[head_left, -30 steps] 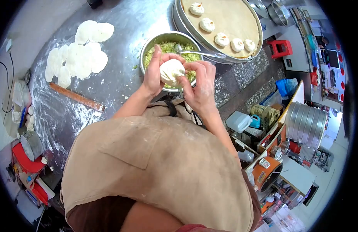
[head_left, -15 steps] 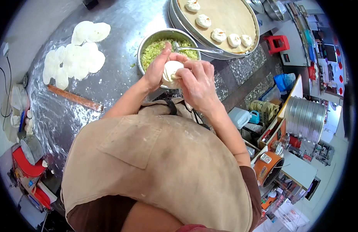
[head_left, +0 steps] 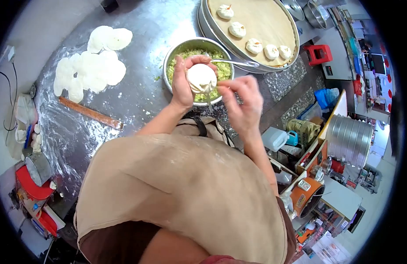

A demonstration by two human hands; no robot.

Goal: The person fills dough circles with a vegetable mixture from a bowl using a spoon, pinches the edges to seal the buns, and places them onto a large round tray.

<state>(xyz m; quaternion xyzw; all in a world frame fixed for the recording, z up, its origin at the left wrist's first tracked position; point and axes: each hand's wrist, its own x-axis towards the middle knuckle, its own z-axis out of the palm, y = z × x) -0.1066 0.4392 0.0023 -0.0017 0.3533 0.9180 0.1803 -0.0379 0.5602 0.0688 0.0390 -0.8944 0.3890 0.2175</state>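
Observation:
A round white dough bun [head_left: 201, 78] with pleats gathered along its lower right side rests in my left hand [head_left: 182, 86], whose fingers and thumb curve around it. My right hand [head_left: 244, 103] is at the bun's right edge, slightly blurred, with thumb and forefinger drawn together in a pinch at the pleats. Both hands are over a metal bowl [head_left: 167, 57] of chopped green filling [head_left: 172, 69]. A metal spoon [head_left: 238, 63] lies across the bowl, its handle pointing right.
Beyond the bowl stands a large round steamer tray [head_left: 260, 26] bearing several finished buns [head_left: 237, 29]. Flat dough wrappers [head_left: 91, 70] overlap at the left of the floury metal table [head_left: 142, 44], near a wooden strip [head_left: 91, 113]. A red stool [head_left: 319, 53] is at right.
My right hand has drawn back to the right, uncovering more of the bun. The bun has turned in my left hand. The whole view has shifted slightly.

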